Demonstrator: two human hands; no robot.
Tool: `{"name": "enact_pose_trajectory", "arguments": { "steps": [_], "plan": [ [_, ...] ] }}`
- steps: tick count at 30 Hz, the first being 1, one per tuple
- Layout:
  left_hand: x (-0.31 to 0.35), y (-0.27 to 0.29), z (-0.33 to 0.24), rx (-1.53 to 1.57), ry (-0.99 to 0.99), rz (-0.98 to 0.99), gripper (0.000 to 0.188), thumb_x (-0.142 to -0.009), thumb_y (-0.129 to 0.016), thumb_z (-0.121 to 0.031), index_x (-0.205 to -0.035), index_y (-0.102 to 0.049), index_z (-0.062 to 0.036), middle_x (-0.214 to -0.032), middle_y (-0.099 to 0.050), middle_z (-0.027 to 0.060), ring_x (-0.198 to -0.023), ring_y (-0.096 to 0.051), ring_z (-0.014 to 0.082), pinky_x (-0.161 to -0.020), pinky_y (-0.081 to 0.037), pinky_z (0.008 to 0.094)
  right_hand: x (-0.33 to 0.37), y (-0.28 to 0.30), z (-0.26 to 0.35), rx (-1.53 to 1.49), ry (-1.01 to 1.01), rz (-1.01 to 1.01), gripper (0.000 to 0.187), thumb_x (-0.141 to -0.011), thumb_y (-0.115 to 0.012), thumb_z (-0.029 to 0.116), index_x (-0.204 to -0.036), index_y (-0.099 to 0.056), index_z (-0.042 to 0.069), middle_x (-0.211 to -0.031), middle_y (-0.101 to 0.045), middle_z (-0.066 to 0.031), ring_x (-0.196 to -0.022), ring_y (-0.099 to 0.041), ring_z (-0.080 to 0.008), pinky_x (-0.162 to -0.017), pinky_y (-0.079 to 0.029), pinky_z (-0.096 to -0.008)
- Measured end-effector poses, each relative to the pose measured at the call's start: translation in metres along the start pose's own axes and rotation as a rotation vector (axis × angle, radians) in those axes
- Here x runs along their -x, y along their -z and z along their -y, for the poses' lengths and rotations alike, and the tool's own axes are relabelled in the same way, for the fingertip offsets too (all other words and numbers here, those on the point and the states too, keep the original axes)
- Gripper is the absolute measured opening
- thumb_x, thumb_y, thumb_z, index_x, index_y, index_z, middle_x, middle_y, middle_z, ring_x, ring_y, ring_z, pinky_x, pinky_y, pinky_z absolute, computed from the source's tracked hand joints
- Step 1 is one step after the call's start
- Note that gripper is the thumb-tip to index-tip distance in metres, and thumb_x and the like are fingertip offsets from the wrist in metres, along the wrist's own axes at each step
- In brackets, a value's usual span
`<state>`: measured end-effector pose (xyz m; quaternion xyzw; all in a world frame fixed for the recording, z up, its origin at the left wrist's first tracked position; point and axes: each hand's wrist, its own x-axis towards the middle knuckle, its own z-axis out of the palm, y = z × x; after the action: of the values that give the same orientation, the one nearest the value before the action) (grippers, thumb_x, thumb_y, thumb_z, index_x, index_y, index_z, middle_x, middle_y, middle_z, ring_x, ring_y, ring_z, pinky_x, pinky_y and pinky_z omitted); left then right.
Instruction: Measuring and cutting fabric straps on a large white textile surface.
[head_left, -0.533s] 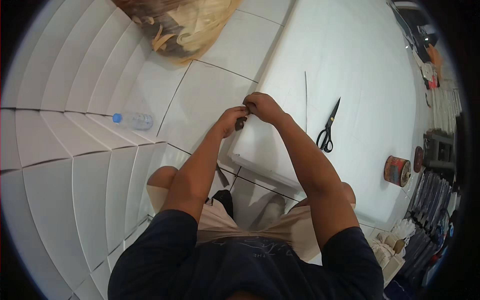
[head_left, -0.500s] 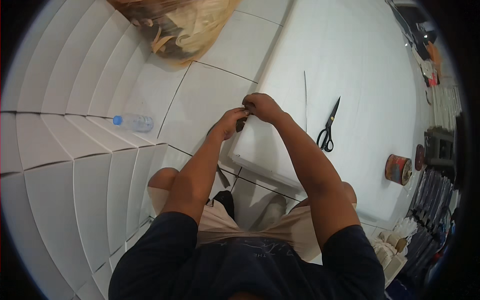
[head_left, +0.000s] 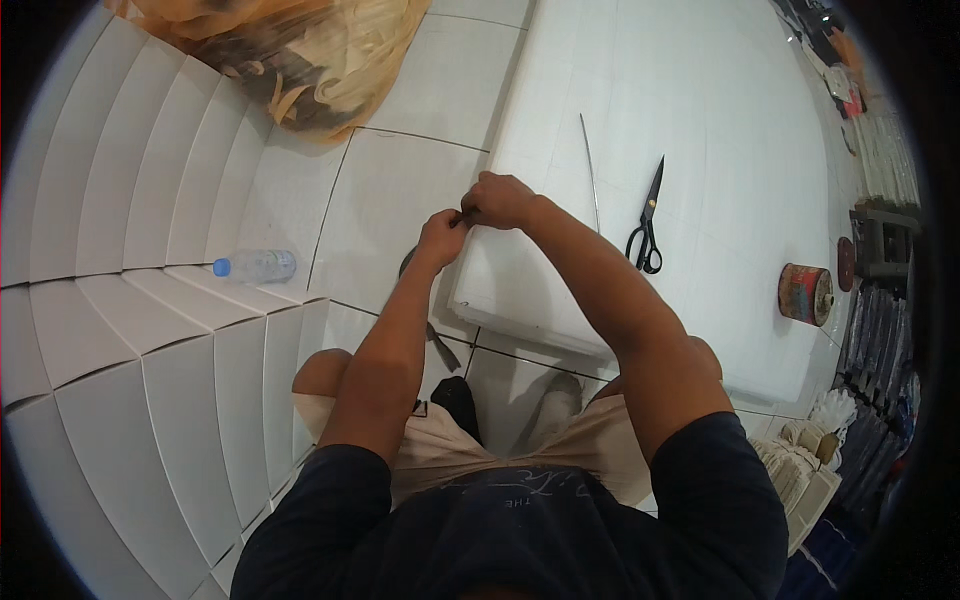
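My left hand (head_left: 441,240) and my right hand (head_left: 500,201) meet at the left edge of a low white slab-like work surface (head_left: 690,330). Both are closed, with fingertips pinched together around a dark strip. Most of the strip between them is hidden by the fingers. A dark, strap-like length (head_left: 443,352) shows below my left forearm, against the floor; the forearm hides whether it joins the held part. To the right of my right hand, a thin metal rod (head_left: 589,170) and black-handled scissors (head_left: 647,225) lie on the white surface.
A rusty red tin (head_left: 804,294) stands at the surface's right side. White boxes (head_left: 190,400) line the left, with a blue-capped plastic bottle (head_left: 262,266) beside them. An orange-tinted plastic bag (head_left: 330,70) sits far left. Dark packets (head_left: 870,340) are stacked at right.
My hands have drawn closer together, and the brown piece seen below them before is now mostly covered. The whole view has shifted slightly.
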<state>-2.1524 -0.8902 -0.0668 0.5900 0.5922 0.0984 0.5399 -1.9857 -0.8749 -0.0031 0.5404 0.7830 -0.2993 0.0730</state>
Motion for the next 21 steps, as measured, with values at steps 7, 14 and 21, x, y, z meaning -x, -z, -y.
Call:
{"name": "enact_pose_trajectory", "arguments": {
  "steps": [7, 14, 21],
  "plan": [
    [0.002, -0.003, -0.003, 0.017, -0.206, -0.141, 0.030, -0.086, -0.060, -0.024, -0.102, -0.064, 0.0011, -0.081, -0.067, 0.0120, -0.074, -0.063, 0.0217, -0.068, -0.049, 0.0326, 0.000, -0.006, 0.003, 0.083, 0.044, -0.150, 0.023, -0.082, -0.066, 0.027, -0.099, -0.069, 0.013, -0.106, -0.058, -0.0097, -0.108, -0.053, -0.0266, -0.087, -0.051, -0.0413],
    [-0.006, 0.006, 0.002, 0.877, 0.150, 0.208, 0.017, -0.089, -0.059, -0.024, -0.094, -0.065, -0.0083, -0.060, -0.040, -0.0077, -0.051, -0.032, 0.0051, -0.045, -0.024, 0.0225, 0.018, -0.011, 0.006, -0.087, 0.050, -0.337, 0.022, -0.080, -0.067, 0.024, -0.090, -0.068, 0.005, -0.103, -0.057, -0.0105, -0.104, -0.054, -0.0297, -0.084, -0.052, -0.0389],
    [-0.020, 0.019, 0.012, 0.664, 0.050, 0.333, 0.019, -0.091, -0.060, -0.023, -0.094, -0.066, -0.0055, -0.064, -0.048, -0.0051, -0.055, -0.039, 0.0059, -0.048, -0.029, 0.0218, 0.018, -0.001, 0.006, 0.164, 0.090, -0.156, 0.019, -0.087, -0.056, 0.020, -0.093, -0.069, 0.008, -0.109, -0.056, -0.0097, -0.108, -0.054, -0.0275, -0.088, -0.051, -0.0383]
  ]
}}
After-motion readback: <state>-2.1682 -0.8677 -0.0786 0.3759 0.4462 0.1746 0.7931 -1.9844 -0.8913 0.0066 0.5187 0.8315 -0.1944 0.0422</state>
